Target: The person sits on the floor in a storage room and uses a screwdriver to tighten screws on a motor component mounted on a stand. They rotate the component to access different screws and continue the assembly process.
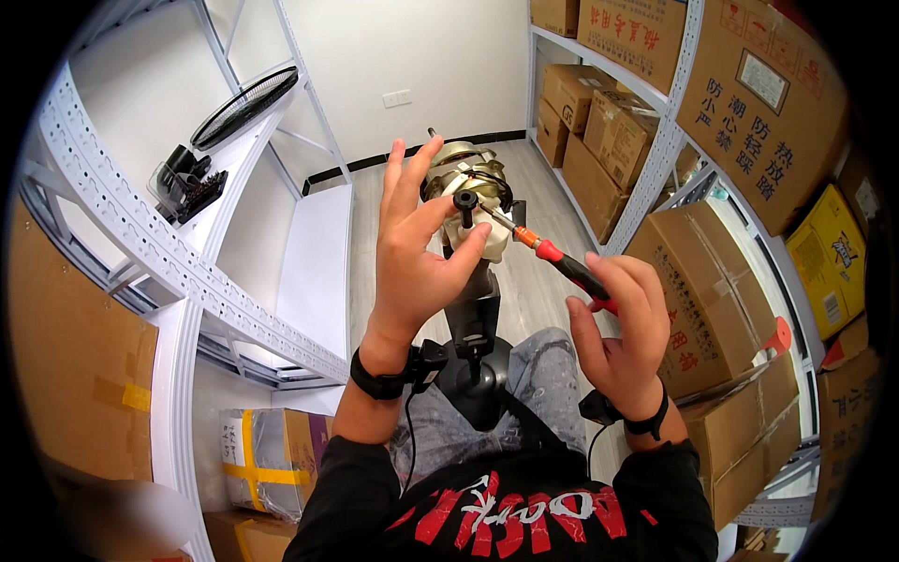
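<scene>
Between my legs stands a floor fan's black stand [473, 318], topped by a bare metal motor [459, 157] with a pale plastic housing below it. My left hand [417, 267] reaches to the housing, thumb and forefinger closed around a black round-headed knob [465, 200], the other fingers stretched up. With my right hand [629, 328] I hold a red and black screwdriver [562, 262] by the end of its handle. Its shaft slants up and left, the tip close to the housing beside the knob. Whether the tip sits in a screw is too small to tell.
White metal shelving [253, 328] runs along the left, bearing a round black fan grille [245, 108] and small dark parts [192, 183]. Cardboard boxes [712, 290] crowd the right side. A taped box [267, 459] sits low at left. The fan's round base [478, 403] is near my lap.
</scene>
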Available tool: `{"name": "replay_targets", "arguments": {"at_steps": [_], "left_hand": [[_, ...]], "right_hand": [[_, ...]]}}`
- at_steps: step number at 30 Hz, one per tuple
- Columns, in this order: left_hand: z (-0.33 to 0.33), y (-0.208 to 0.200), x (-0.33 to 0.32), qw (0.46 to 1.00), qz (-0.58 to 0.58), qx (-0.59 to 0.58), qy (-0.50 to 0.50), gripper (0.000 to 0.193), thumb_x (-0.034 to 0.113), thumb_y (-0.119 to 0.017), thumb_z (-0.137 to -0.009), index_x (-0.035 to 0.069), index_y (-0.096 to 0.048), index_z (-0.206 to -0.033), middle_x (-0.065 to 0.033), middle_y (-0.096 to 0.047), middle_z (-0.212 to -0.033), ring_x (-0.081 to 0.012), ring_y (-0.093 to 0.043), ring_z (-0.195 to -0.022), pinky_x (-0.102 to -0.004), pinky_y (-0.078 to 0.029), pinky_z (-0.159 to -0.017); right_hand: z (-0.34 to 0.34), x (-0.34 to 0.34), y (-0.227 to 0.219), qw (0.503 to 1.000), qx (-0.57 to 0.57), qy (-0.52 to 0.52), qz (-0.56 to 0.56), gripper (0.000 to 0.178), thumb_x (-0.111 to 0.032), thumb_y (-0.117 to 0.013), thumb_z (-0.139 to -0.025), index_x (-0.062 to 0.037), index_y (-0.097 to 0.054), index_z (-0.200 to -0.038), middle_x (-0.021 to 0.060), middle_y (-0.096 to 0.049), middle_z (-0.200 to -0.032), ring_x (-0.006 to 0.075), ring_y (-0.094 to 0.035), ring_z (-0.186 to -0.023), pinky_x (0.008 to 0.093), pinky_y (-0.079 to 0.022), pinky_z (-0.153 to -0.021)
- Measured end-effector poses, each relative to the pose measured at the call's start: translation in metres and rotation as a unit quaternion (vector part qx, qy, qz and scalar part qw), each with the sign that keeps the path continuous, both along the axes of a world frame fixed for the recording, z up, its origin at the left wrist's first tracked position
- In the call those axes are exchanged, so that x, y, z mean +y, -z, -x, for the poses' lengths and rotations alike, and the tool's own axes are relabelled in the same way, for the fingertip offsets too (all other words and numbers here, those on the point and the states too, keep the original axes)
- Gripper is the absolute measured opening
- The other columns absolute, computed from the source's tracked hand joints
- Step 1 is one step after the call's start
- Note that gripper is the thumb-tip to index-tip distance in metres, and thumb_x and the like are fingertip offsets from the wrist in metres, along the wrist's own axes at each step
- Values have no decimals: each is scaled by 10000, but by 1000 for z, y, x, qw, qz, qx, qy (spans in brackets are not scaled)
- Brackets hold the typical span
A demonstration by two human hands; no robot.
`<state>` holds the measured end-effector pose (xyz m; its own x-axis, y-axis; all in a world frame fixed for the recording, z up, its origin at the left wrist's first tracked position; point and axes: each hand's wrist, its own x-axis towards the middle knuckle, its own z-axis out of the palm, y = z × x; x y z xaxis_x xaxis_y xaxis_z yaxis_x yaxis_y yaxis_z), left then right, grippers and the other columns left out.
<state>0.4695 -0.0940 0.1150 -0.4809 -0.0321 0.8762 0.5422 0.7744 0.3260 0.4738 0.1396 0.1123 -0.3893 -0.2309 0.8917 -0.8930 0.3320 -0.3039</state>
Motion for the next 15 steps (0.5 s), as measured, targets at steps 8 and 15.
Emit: {"name": "replay_targets", "arguments": {"at_steps": [8,15], "left_hand": [[2,1,1,1000,-1,1,5,163,69,-762,-730,36,-729,-886,-163,-504,-1479,-473,-299,-1461,-520,-296,-1156],[0,0,2,1000,-6,-2,10,170,69,-759,-725,30,-731,-889,-161,-504,-1478,-472,-302,-1459,-521,-296,-1156]], "right_hand": [[5,6,9,999,28,20,-30,343,12,-768,-790,16,-651,-1112,129,-655,-852,205,-621,-645,298,-506,-601],[6,15,18,987,-27,-78,141,501,122,-752,-783,29,-484,-1196,168,-637,-985,173,-648,-840,280,-522,-742]]}}
